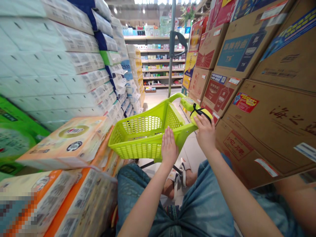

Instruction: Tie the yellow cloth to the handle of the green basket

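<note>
A lime-green shopping cart (pixel 138 126) with a perforated basket stands in front of me, tilted in view. My left hand (pixel 169 146) lies on the basket's near side wall, its fingers straight and together, wrapped around nothing. My right hand (pixel 205 131) rests at the cart's handle end, fingers stretched forward against a yellow-green padded piece with a black strap (pixel 201 115). The thumb of that hand is hidden. A grey pole with a dark loop handle (pixel 178 43) rises behind the cart.
Stacked tissue packs (pixel 81 62) line the left side, with an orange tissue pack (pixel 71 138) close to the basket. Cardboard cartons (pixel 274 121) form a wall on the right. Ahead are store shelves (pixel 160 61) across tiled floor. Another person's blurred arm (pixel 296 194) shows at lower right.
</note>
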`<state>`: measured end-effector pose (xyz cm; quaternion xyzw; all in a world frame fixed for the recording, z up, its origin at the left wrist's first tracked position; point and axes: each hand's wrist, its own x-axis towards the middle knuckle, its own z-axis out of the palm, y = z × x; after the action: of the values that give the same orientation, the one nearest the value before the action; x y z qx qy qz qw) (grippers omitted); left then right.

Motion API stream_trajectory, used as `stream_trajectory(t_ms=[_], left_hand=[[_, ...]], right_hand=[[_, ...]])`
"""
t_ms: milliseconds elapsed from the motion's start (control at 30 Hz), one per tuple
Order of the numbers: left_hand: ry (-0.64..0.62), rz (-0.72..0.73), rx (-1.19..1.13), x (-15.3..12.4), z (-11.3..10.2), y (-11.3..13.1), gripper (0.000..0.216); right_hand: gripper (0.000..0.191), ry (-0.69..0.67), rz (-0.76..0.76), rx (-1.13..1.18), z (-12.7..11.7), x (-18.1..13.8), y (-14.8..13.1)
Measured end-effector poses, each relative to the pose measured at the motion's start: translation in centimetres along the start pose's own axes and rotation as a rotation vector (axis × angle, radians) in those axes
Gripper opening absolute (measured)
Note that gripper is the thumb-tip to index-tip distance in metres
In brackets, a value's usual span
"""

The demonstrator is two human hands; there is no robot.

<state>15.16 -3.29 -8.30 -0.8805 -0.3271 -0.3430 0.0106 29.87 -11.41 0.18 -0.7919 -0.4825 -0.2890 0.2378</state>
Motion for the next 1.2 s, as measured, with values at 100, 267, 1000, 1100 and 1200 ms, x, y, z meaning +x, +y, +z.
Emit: stream_trajectory(t_ms=[100,267,1000,1100,1200], left_hand=[[0.015,-0.010,0.022,0.0,0.4,0.0,0.080],[0.016,-0.001,0.071,0.1,0.3,-0.2,0.073],[0.002,-0.024,0.046,0.0,0.8,-0.1,0.075],[-0.007,-0.013,0.084,0.0,0.5,-0.3,0.071],[-0.007,0.020,0.061,0.0,0.1,-0.5,0.075]], right_hand=[[0.057,-0.041,0.012,0.016,1.2,-0.8,-4.5],[0.050,-0.125,-0.197,0.081,2.2,-2.8,-8.8],[0.066,-0.085,-0.076,0.216,2.5,-3.2,-7.4],[0.066,-0.129,-0.147,0.259,2.9,-4.0,-8.4],[0.069,-0.134,-0.239,0.265,2.6,-4.1,-6.8]])
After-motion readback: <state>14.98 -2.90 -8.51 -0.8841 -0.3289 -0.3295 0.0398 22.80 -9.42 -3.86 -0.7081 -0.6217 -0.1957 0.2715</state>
